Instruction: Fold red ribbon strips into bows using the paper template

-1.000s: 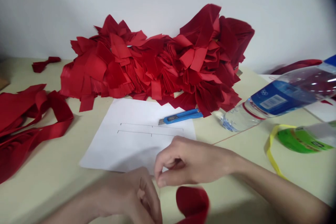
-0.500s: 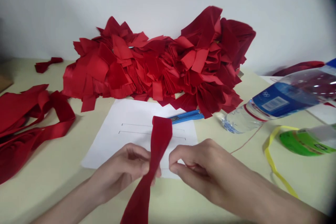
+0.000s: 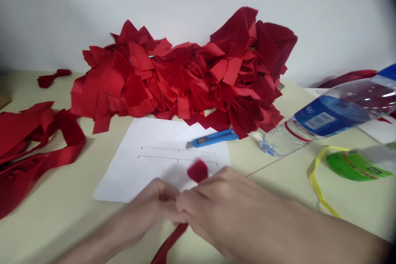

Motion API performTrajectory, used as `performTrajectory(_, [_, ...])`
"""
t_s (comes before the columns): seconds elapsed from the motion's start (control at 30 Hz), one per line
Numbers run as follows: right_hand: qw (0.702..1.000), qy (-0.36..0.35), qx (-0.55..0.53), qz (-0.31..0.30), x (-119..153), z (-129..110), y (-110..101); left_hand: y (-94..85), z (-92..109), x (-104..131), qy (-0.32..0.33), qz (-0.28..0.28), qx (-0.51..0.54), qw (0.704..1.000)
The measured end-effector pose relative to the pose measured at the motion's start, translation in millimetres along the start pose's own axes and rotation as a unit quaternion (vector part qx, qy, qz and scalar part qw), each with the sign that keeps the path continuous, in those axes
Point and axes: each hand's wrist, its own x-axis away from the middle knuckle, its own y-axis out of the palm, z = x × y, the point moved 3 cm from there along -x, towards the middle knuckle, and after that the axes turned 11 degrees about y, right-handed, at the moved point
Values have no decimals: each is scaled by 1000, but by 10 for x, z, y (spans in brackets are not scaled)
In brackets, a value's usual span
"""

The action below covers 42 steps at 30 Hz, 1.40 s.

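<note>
My left hand (image 3: 156, 204) is closed in a pinch around the narrow middle of a red velvet ribbon (image 3: 198, 170). One end of that ribbon sticks up past my fingers, and the other hangs toward the lower edge. My right hand (image 3: 216, 202) is closed and crosses over against the left fingertips, covering the pinched spot. A thin reddish thread (image 3: 275, 161) stretches from behind my right hand toward the bottle; its end at the fingers is hidden. Below the ribbon's upper end lies a white paper sheet (image 3: 123, 177) with two ruled lines.
A blue box cutter (image 3: 213, 138), blade out, lies on the paper. Behind stands a big heap of red ribbon bows (image 3: 185, 78). More red ribbon (image 3: 71, 140) lies left. At right are a tilted clear bottle (image 3: 321, 119), a green-labelled bottle (image 3: 355, 165) and a yellow strip (image 3: 315, 177).
My right hand has moved left onto the left fingertips. The ribbon's upper end has dropped and is mostly covered, uncovering the box cutter's blade.
</note>
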Motion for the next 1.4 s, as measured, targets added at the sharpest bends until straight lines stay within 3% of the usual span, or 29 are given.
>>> performTrajectory(0.07, [997, 10, 59, 45, 48, -44, -3, -86, 46, -16, 14, 65, 68, 995])
performTrajectory(0.1, [996, 31, 61, 63, 68, -34, 2, -110, 64, -16, 17, 68, 105, 992])
performTrajectory(0.23, [985, 122, -82, 87, 121, 155, 31, -86, 122, 1, 54, -11, 205, 977])
performTrajectory(0.43, [952, 132, -274, 10, 108, 366, 109, 49, 163, 31, 111, -78, 251, 958])
performTrajectory(0.57, [943, 115, -312, -11, 87, 359, 110, 43, 174, 31, 111, -68, 223, 966])
performTrajectory(0.7, [933, 103, -344, -10, 68, 365, 81, 47, 172, 44, 79, -99, 180, 976])
performTrajectory(0.87, [915, 37, -394, -81, -65, 398, 179, 144, 61, 100, -20, -156, 119, 980])
performTrajectory(0.97, [926, -27, -357, -116, -163, 371, 206, 190, -41, 103, -71, -162, 75, 981])
performTrajectory(1.1, [987, -19, -148, -67, -164, 228, 109, 149, -68, 44, -44, -104, 24, 993])
performTrajectory(1.17, [1000, -8, 4, -10, -103, 114, 71, 77, -26, 22, -11, -24, 20, 999])
performTrajectory(1.23, [991, -20, 121, 56, -29, 8, 73, -7, 14, 25, -4, 68, 41, 997])
performTrajectory(1.3, [985, -3, 143, 97, 30, -19, 104, -55, 44, 34, -1, 104, 75, 992])
performTrajectory(1.4, [991, 83, 18, 107, 84, 96, 147, -63, 56, 32, 4, 76, 135, 988])
